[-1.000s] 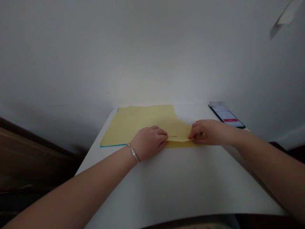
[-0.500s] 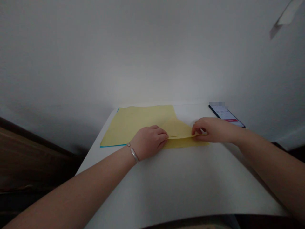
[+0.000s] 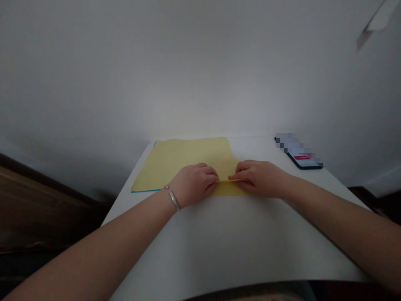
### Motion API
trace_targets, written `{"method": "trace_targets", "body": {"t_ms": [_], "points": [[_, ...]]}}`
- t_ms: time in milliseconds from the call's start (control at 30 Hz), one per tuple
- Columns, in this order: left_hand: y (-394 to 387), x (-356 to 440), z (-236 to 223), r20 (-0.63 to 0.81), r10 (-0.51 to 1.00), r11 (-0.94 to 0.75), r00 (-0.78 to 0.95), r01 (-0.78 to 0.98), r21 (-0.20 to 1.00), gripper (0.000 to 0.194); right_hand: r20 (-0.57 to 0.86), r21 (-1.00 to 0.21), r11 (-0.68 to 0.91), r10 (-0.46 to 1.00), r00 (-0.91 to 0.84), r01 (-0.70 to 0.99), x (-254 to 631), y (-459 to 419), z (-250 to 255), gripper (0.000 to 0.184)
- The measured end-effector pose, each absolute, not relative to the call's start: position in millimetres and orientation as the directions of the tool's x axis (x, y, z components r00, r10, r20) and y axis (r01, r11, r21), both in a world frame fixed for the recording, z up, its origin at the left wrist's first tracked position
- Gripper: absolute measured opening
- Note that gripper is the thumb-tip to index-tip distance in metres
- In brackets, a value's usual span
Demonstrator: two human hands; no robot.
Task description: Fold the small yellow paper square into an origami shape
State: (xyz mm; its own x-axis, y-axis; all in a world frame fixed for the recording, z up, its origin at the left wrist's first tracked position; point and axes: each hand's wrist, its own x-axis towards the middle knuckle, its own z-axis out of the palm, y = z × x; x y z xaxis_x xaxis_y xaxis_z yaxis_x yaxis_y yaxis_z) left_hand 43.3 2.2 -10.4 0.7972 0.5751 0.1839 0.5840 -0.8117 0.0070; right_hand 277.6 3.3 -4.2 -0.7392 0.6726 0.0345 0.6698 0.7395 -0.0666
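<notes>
A sheet of pale yellow paper lies flat on the white table, with a thin blue edge showing along its near left side. Its near part is folded over, and the fold's edge runs between my hands. My left hand, with a silver bangle on the wrist, pinches that folded edge from the left. My right hand grips the same edge from the right, its fingertips almost meeting those of my left hand.
A smartphone, partly pixelated, lies at the table's far right, beyond my right hand. A white wall rises behind the table. Dark wooden furniture stands past the left edge. A pale object hangs at the top right.
My right hand has slid left along the fold, towards my left hand. The raised flap has been pressed down flatter. My left hand has barely moved.
</notes>
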Motion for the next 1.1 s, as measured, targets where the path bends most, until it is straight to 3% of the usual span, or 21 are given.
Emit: {"method": "trace_targets", "body": {"t_ms": [433, 633, 1100], "points": [[10, 43, -18, 0.215, 0.679, -0.733, 0.702, 0.659, 0.166, 0.026, -0.150, -0.197, 0.614, 0.751, -0.643, 0.764, 269, 19, 10, 0.023], [12, 42, -17, 0.184, 0.728, -0.686, 0.661, 0.693, 0.224, 0.027, -0.160, -0.141, 0.560, 0.801, -0.577, 0.816, 267, 17, 10, 0.029], [14, 41, -18, 0.175, 0.742, -0.670, 0.647, 0.704, 0.238, 0.026, 0.054, 0.075, 0.680, 0.727, -0.684, 0.729, 263, 15, 4, 0.031]]}}
